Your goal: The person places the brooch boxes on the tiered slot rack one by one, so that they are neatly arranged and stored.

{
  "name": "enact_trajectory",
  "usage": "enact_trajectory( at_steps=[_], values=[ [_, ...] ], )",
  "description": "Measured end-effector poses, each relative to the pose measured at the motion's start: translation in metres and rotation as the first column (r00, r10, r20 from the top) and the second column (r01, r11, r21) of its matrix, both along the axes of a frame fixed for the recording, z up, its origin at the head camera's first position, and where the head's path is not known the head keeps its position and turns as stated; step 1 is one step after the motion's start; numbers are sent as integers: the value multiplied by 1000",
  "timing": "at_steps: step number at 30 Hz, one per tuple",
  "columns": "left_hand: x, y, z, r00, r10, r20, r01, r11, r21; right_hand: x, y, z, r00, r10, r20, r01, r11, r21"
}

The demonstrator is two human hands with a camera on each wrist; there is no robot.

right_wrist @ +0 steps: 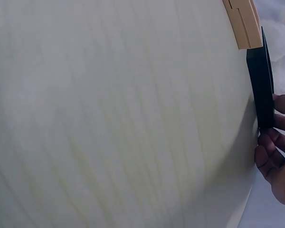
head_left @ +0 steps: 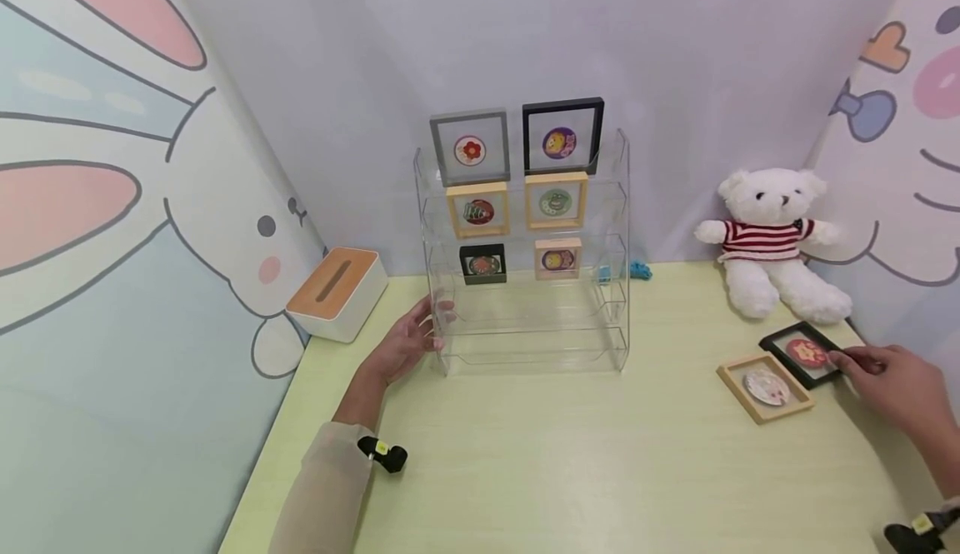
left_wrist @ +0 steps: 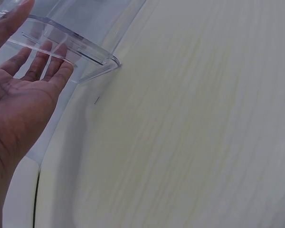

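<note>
A clear acrylic tiered display rack point(head_left: 525, 337) stands on the table, with small framed badges on its upper tiers. My left hand point(head_left: 408, 341) holds the rack's left side near the bottom; in the left wrist view the fingers point(left_wrist: 40, 64) show through the clear plastic. Off to the right, my right hand point(head_left: 896, 383) pinches the near right corner of a black picture frame point(head_left: 780, 344) with a red round badge inside. That frame lies against a light wooden picture frame point(head_left: 731, 377) holding a pale badge. From the right wrist, the black frame point(right_wrist: 261, 85) appears edge-on.
On the rack sit a grey frame point(head_left: 442, 154), a black frame point(head_left: 531, 133) and several smaller ones. A white teddy bear point(head_left: 761, 242) in a striped sweater sits behind the loose frames. To the rack's left is a tissue box point(head_left: 360, 308). Something blue point(head_left: 640, 270) lies behind the rack.
</note>
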State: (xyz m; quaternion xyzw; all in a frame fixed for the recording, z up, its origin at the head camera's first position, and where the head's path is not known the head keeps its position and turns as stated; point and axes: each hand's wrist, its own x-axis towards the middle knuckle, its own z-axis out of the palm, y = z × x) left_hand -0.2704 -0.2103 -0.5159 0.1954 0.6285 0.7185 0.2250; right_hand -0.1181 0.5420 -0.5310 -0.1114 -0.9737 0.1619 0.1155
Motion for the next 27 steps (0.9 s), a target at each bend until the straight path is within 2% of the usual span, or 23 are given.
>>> enact_trajectory(
  at_steps=[13, 27],
  values=[
    [-2, 1, 2, 1000, 5, -19, -5, 1000, -27, -9, -13, 1, 987, -140, 82, 145, 987, -67],
    [0, 0, 1, 1000, 7, 4, -7, 1000, -5, -7, -10, 10, 987, -156, 27, 158, 981, -109]
  ],
)
